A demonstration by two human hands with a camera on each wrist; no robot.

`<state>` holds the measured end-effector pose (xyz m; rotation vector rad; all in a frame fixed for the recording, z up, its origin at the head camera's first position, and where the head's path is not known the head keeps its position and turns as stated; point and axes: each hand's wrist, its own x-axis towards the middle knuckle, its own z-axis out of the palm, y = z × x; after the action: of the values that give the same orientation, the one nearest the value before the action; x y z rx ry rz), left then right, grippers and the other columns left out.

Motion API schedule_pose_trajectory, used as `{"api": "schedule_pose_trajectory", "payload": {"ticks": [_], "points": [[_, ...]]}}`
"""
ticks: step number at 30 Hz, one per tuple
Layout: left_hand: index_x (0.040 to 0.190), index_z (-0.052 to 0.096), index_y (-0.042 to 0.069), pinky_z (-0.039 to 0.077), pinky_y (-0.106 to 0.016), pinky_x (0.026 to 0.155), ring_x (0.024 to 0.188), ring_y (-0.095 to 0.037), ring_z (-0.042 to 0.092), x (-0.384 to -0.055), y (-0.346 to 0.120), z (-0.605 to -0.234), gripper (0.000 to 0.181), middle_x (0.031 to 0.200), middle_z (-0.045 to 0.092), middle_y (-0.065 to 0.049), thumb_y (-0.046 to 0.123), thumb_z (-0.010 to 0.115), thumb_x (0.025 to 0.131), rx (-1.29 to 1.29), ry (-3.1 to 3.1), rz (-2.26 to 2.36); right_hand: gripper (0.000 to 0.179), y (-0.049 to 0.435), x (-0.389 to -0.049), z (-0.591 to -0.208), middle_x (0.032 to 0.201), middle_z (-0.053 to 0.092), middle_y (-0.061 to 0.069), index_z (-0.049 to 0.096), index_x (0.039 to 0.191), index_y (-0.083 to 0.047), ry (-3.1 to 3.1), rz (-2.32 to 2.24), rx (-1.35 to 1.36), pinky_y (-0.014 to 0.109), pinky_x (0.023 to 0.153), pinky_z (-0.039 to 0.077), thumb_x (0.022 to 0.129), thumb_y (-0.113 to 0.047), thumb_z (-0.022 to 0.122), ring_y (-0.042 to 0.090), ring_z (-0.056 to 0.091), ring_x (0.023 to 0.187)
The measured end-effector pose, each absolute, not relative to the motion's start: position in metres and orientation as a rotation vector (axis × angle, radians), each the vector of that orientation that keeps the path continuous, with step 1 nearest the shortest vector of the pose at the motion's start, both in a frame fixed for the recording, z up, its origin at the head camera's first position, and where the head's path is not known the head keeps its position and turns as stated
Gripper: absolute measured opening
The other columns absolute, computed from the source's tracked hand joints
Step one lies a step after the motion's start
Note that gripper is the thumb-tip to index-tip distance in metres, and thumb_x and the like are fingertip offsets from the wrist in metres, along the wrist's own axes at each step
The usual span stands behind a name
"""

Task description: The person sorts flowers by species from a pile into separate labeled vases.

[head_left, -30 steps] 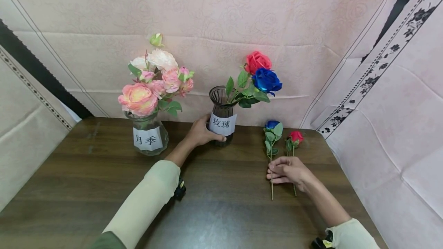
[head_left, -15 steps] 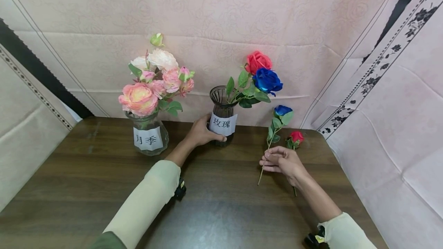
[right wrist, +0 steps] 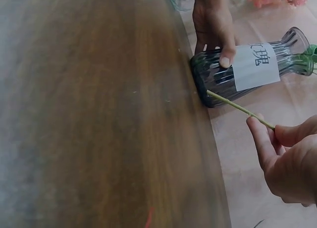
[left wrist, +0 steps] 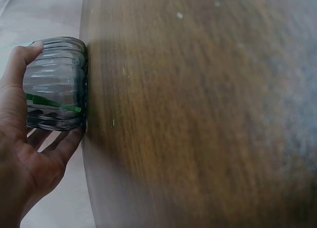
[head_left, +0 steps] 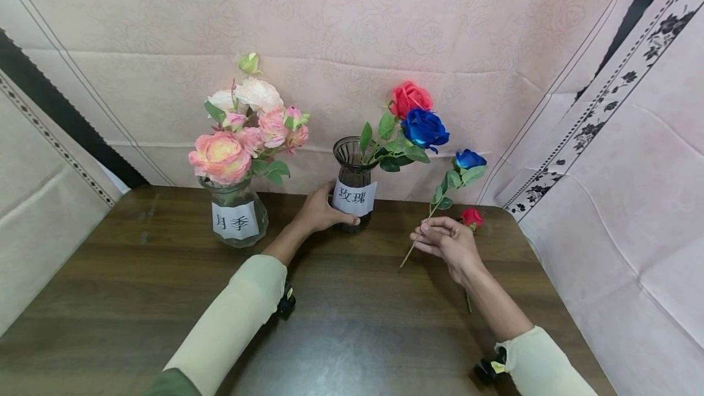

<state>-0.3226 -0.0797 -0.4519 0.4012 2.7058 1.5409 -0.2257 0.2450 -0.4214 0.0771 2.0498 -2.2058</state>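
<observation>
My left hand (head_left: 324, 211) grips the lower body of a dark ribbed glass vase (head_left: 352, 173), thumb across its front below a white paper label. A red rose (head_left: 409, 98) and a blue rose (head_left: 425, 129) stand in this vase, leaning right over its rim. In the left wrist view, a green stem end (left wrist: 54, 103) shows through the glass. My right hand (head_left: 448, 244) pinches the stem (right wrist: 237, 107) of another blue rose (head_left: 469, 159) between thumb and fingers. That rose tilts, bloom up to the right, its stem end pointing down-left toward the vase.
A clear glass vase (head_left: 258, 219) with a labelled front holds several pink and white flowers (head_left: 222, 157) at the left. One small red rose (head_left: 471, 217) lies on the brown table (head_left: 341, 316) behind my right hand, its stem partly covered. A pale patterned cloth (head_left: 330, 29) hangs behind.
My right hand has lifted the blue rose off the table and moved it up and away, tilting its bloom to the right. The left hand and both vases have stayed in place.
</observation>
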Motion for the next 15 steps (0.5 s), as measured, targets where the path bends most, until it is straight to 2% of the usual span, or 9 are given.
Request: {"api": "schedule_pose_trajectory", "payload": {"ticks": [5,9,15], "points": [[0.16,0.054,0.01,0.057,-0.055,0.117,0.134,-0.036,0.07,-0.323,-0.081,-0.452,0.1,0.145,0.073,-0.015,0.034,0.105,0.077,0.41,2.714,1.535,0.009,0.241,-0.229,-0.414,0.102,0.086,0.0,0.066,0.123,-0.003,2.037,-2.299,0.073,0.035,0.093,0.069,0.114,-0.004,0.065,0.015,0.086,0.098],[0.159,0.056,0.01,0.057,-0.055,0.116,0.132,-0.036,0.071,-0.322,-0.081,-0.451,0.099,0.144,0.073,-0.015,0.034,0.105,0.077,0.415,2.716,1.537,0.012,0.238,-0.234,-0.407,0.1,0.085,0.001,0.065,0.123,0.001,2.016,-2.405,0.055,0.035,0.094,0.069,0.113,-0.004,0.066,0.016,0.086,0.098],[0.158,0.056,0.009,0.058,-0.054,0.115,0.131,-0.036,0.072,-0.321,-0.081,-0.45,0.097,0.143,0.074,-0.015,0.034,0.105,0.077,0.413,2.711,1.539,0.025,0.229,-0.243,-0.396,0.1,0.084,0.002,0.058,0.131,0.01,1.976,-2.558,0.037,0.034,0.095,0.068,0.113,-0.005,0.066,0.016,0.087,0.099]]}}
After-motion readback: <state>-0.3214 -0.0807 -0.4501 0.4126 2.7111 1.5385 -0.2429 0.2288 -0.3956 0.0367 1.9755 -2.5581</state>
